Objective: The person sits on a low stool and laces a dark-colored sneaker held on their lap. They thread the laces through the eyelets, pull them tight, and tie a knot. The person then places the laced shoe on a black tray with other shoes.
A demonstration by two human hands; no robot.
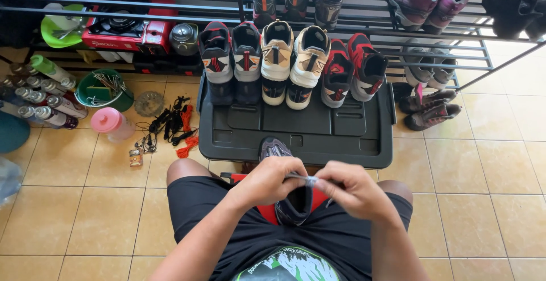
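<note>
A dark grey shoe [277, 149] with a red lining rests in my lap, toe pointing away from me. My left hand [267, 182] grips the shoe's collar on the left side. My right hand [354, 191] pinches a thin grey lace or strap end over the shoe's opening, close to the left hand's fingers. Beyond my knees stands a black plastic box [318, 136] with a closed lid. Three pairs of sneakers line its far edge: grey and red [230, 59], beige [294, 62], red and black [352, 70].
A black metal shoe rack [398, 25] with more shoes spans the back. On the left floor are spray cans [48, 102], a green bucket [102, 90], a pink-lidded jar [111, 123], tangled cords [170, 127], a red gas stove [128, 28]. A brown boot pair [429, 109] lies at right.
</note>
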